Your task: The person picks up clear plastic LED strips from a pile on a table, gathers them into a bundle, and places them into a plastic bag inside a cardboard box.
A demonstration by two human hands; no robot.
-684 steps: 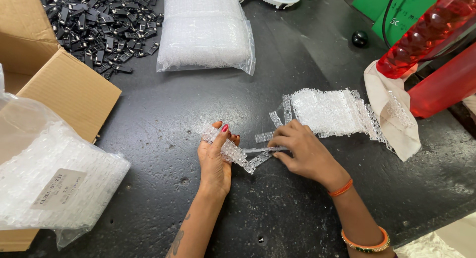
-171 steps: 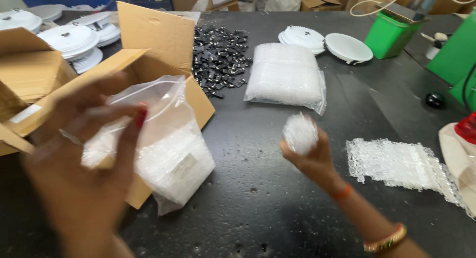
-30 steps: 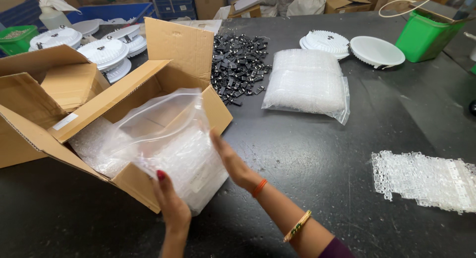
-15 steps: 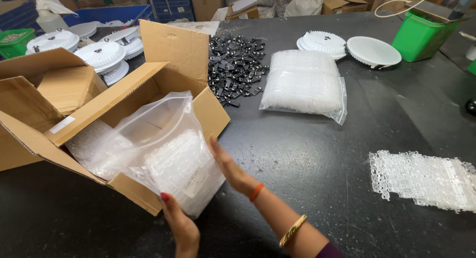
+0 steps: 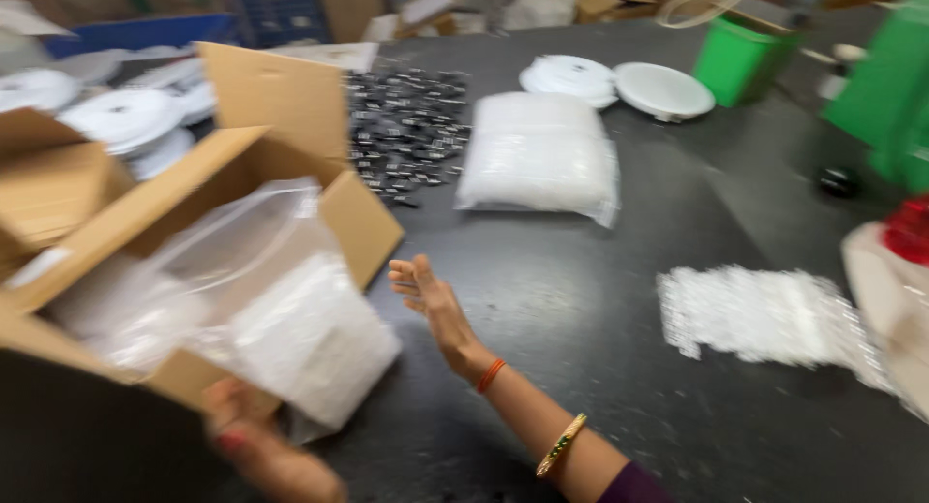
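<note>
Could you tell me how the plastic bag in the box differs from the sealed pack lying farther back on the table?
The bag hangs open from the cardboard box, slumped; the pack lies flat on the table. The left hand is at the bag; nothing touches the pack. Both are clear plastic with white contents.

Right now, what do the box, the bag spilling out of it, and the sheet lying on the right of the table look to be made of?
The box looks like brown corrugated cardboard, matte, with folded flaps. The bag looks like thin clear plastic film, glossy and creased, with white contents showing through. The sheet seems to be clear bubble wrap: a bumpy, glinting texture, though blur leaves it uncertain.
</note>
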